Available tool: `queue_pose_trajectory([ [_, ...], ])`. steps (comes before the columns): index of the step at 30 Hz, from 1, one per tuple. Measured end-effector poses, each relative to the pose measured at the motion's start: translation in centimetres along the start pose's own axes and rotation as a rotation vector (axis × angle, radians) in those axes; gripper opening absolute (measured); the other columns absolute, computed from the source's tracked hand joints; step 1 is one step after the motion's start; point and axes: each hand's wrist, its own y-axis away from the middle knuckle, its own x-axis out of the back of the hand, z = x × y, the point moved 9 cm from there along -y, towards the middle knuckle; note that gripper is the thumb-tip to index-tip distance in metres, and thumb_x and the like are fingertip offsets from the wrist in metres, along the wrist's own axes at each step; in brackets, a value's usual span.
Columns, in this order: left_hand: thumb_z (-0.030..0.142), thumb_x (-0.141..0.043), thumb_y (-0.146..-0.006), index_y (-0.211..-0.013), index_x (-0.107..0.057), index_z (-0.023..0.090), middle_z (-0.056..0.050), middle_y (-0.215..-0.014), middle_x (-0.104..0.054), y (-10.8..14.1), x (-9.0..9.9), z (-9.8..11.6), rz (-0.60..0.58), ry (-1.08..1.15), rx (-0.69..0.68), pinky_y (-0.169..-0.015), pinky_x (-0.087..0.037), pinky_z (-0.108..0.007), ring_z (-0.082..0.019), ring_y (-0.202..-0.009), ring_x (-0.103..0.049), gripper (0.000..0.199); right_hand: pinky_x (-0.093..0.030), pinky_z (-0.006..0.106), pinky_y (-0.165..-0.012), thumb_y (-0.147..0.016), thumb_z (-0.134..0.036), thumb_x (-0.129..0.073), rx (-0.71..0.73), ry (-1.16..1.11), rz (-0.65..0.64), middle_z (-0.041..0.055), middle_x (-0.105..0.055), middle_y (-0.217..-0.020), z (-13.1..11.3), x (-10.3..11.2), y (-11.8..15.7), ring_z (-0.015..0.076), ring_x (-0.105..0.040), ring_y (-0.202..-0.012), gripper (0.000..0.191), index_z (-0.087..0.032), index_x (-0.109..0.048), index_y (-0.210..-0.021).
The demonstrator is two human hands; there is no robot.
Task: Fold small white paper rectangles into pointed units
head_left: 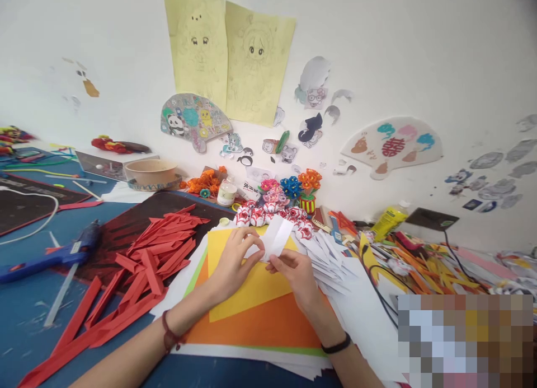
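Note:
Both hands hold a small folded white paper above a yellow sheet. My left hand touches its left side, thumb and forefinger curved toward each other. My right hand pinches the lower edge between thumb and fingers. Beneath them the yellow sheet lies on an orange sheet, with green and white sheets under it. Folded white paper strips are piled right of my right hand. Folded red paper strips lie in a heap to the left.
A blue glue gun rests at the left. Red-and-white paper flowers, a small jar and a round bowl stand along the wall. At the right are a yellow bottle, a black cable and orange strips.

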Motion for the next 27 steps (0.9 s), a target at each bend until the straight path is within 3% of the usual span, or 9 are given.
queue_pose_trajectory([
  [2,0.025,-0.051,-0.093,-0.097,-0.056,0.022,-0.006,-0.105,-0.058,0.1,-0.3,-0.7,0.01,0.107,0.087,-0.086,-0.043,-0.032,-0.02,-0.097,-0.054,0.007,-0.055,0.031,-0.068,-0.078,-0.041,-0.074,0.004,-0.028,0.003,0.0067,-0.074,-0.072,0.0,-0.2,0.2,0.0197,-0.069,-0.067,0.028,-0.014,-0.075,-0.085],
  [6,0.03,-0.055,-0.091,-0.114,-0.049,0.021,-0.001,-0.09,-0.062,0.5,-1.3,-2.3,0.012,0.311,0.263,-0.07,-0.044,-0.026,-0.016,-0.077,-0.057,0.026,-0.057,0.031,-0.068,-0.078,-0.04,-0.075,0.015,-0.047,0.021,0.007,-0.075,-0.074,0.0,-0.5,0.4,0.0206,-0.071,-0.068,0.027,-0.014,-0.075,-0.087],
  [9,0.037,-0.055,-0.09,-0.096,-0.059,0.017,-0.001,-0.079,-0.063,0.9,-2.2,-2.9,-0.036,0.35,0.337,-0.064,-0.041,-0.024,-0.015,-0.07,-0.056,0.022,-0.058,0.033,-0.069,-0.077,-0.039,-0.076,0.005,-0.072,0.033,0.0078,-0.075,-0.077,0.1,-0.5,0.4,0.0213,-0.072,-0.07,0.028,-0.014,-0.075,-0.089],
  [12,0.04,-0.053,-0.091,-0.078,-0.063,0.015,-0.003,-0.076,-0.064,1.1,-2.2,-2.9,-0.023,0.335,0.348,-0.064,-0.039,-0.024,-0.015,-0.069,-0.054,0.029,-0.059,0.034,-0.069,-0.074,-0.039,-0.079,-0.027,-0.115,0.039,0.0095,-0.076,-0.081,0.4,-0.7,0.4,0.022,-0.072,-0.069,0.032,-0.013,-0.075,-0.093],
  [19,0.038,-0.053,-0.09,-0.076,-0.062,0.015,-0.001,-0.071,-0.061,1.3,-1.8,-2.7,0.04,0.31,0.348,-0.062,-0.037,-0.023,-0.014,-0.065,-0.05,0.029,-0.06,0.038,-0.07,-0.066,-0.04,-0.084,-0.13,-0.196,0.045,0.013,-0.077,-0.082,1.5,-1.0,0.4,0.0244,-0.073,-0.068,0.042,-0.01,-0.073,-0.093],
  [27,0.04,-0.055,-0.089,-0.067,-0.055,0.015,0.002,-0.061,-0.049,1.5,-1.6,-2.5,0.062,0.276,0.367,-0.055,-0.03,-0.022,-0.011,-0.057,-0.04,0.034,-0.059,0.034,-0.066,-0.069,-0.043,-0.082,-0.129,-0.172,-0.002,0.0114,-0.076,-0.075,1.4,-1.4,0.5,0.023,-0.073,-0.065,0.037,-0.01,-0.075,-0.086],
])
